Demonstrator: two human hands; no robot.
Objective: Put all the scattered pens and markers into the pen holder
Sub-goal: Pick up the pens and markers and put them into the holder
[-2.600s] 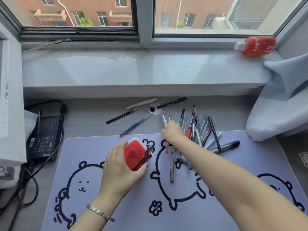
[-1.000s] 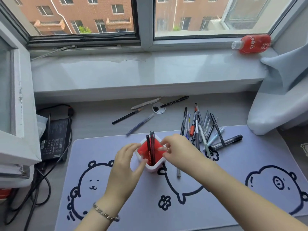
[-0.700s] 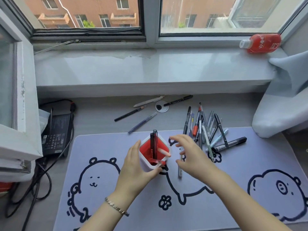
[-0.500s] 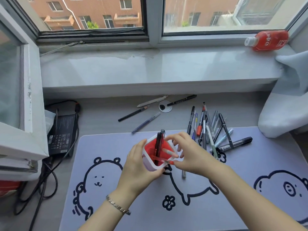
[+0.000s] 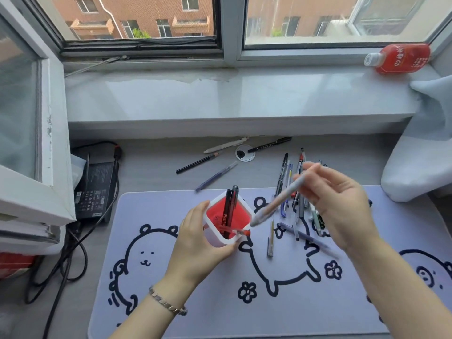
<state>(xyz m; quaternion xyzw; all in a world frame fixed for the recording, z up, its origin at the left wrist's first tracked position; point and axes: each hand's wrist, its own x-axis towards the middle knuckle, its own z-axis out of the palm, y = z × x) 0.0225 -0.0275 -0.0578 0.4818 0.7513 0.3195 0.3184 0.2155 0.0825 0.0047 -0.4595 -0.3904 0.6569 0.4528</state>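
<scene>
Materials and finishes
Pen holder [image 5: 226, 217]: glossy plastic. Desk mat [image 5: 220, 302]: matt cloth. Windowsill [image 5: 220, 94]: smooth, glossy. Counter [image 5: 151, 167]: matt. Bracelet [image 5: 167, 302]: shiny metal.

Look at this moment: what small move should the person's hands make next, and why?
Probably lower the pale pen tip-first into the pen holder. The right hand holds it tilted, its lower end just beside the rim, and the left hand steadies the holder, which has room.

Bare mat [image 5: 220, 302] lies open before the holder [image 5: 221, 237]; loose pens [image 5: 291, 192] crowd its right.
</scene>
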